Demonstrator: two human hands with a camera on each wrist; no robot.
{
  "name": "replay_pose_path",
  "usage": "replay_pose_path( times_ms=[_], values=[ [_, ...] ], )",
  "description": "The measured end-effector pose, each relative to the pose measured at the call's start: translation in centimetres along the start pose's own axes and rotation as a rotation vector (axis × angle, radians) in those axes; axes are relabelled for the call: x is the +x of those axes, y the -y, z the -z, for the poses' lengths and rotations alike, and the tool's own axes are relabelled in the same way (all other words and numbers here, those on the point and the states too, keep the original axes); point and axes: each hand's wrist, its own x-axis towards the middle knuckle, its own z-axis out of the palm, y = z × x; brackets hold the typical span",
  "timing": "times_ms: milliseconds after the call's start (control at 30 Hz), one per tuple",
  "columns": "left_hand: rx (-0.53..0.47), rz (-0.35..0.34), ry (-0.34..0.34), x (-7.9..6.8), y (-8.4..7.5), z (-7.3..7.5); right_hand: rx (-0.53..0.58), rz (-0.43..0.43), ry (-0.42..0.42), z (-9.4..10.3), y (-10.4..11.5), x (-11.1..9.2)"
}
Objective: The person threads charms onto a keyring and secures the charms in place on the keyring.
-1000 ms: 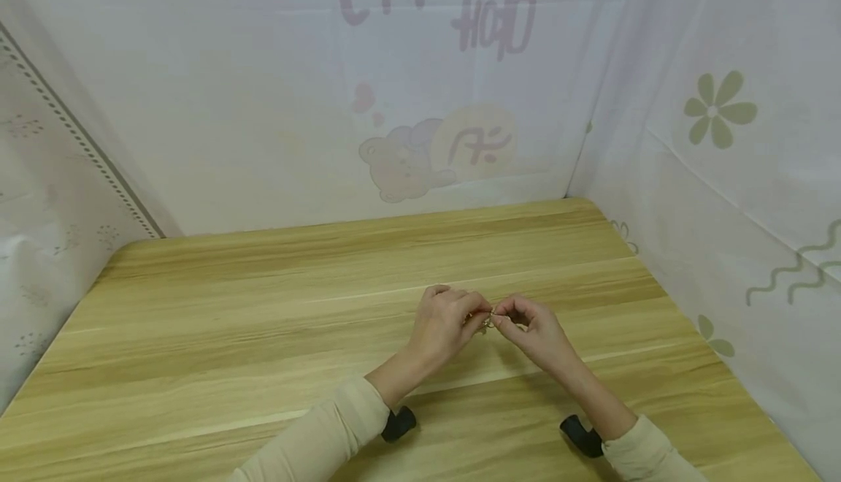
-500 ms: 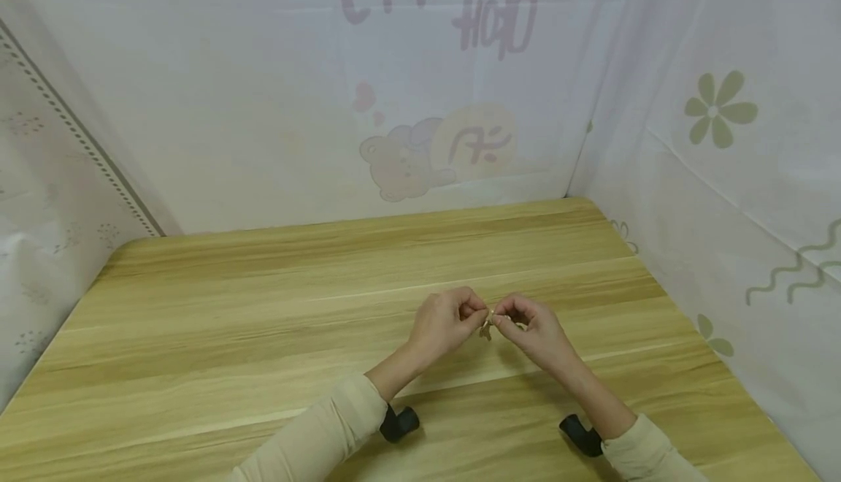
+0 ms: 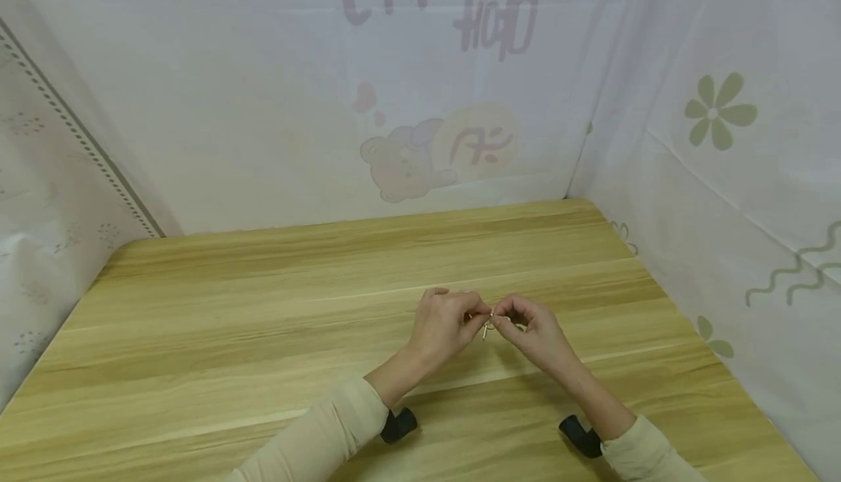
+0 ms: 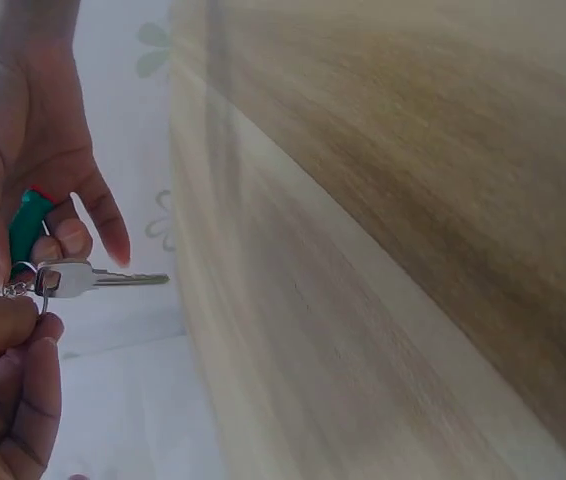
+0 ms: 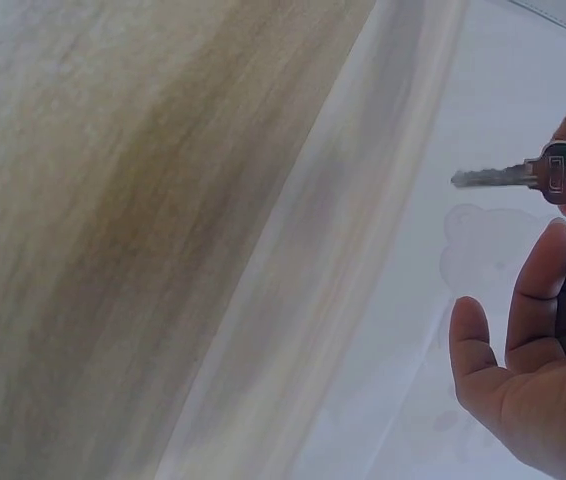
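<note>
In the head view both hands meet fingertip to fingertip over the table's right half. My left hand (image 3: 442, 327) pinches a thin metal split ring (image 4: 45, 304) between thumb and index finger. From that ring hangs a silver key (image 4: 71, 280), its toothed blade pointing down to the table. My right hand (image 3: 535, 332) holds a green fob with red ends (image 4: 27, 228), partly hidden by its fingers, and pinches close to the small chain (image 4: 15, 288) that links fob and ring. In the right wrist view the key (image 5: 493, 177) hangs free of the fingers.
A wood-grain table (image 3: 230, 321) lies under the hands. Black curved pieces (image 3: 399, 425) show beside each wrist. A printed white cloth (image 3: 263, 102) stands along the table's back and sides.
The left fingers drew back slightly half a second ago and are now close to the right fingertips again. The hanging key has turned, showing narrower. The right hand has stayed nearly in place.
</note>
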Motion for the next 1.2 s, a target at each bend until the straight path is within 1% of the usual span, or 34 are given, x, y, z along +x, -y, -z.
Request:
replay_pose_path(
  times_ms=[100,233,333,633,800,933,1033,1200],
  values=[
    [-0.045,0.017,-0.018,0.05,0.13,-0.14,0.007,0.005,0.0,-0.03,-0.07,0.01],
    [-0.111,0.071,-0.006,0.08,0.08,-0.14,0.012,0.021,0.001,-0.04,-0.14,-0.01],
    [-0.151,0.127,0.024,0.04,-0.02,-0.11,0.013,0.025,0.002,-0.03,-0.21,-0.05],
    [-0.275,0.274,0.116,0.05,-0.24,0.04,0.006,-0.008,-0.004,0.0,-0.24,-0.03],
    [-0.349,0.309,0.162,0.09,-0.23,-0.01,-0.003,-0.024,-0.004,0.04,-0.22,-0.05],
    [-0.404,0.324,0.191,0.04,-0.01,-0.19,-0.004,-0.031,0.001,0.06,-0.17,-0.02],
    [-0.428,0.322,0.181,0.03,0.16,-0.29,-0.002,-0.038,-0.001,0.14,-0.16,0.01],
    [-0.473,0.345,0.161,-0.03,0.29,-0.37,0.003,-0.039,-0.002,0.28,-0.15,0.15]
  ],
)
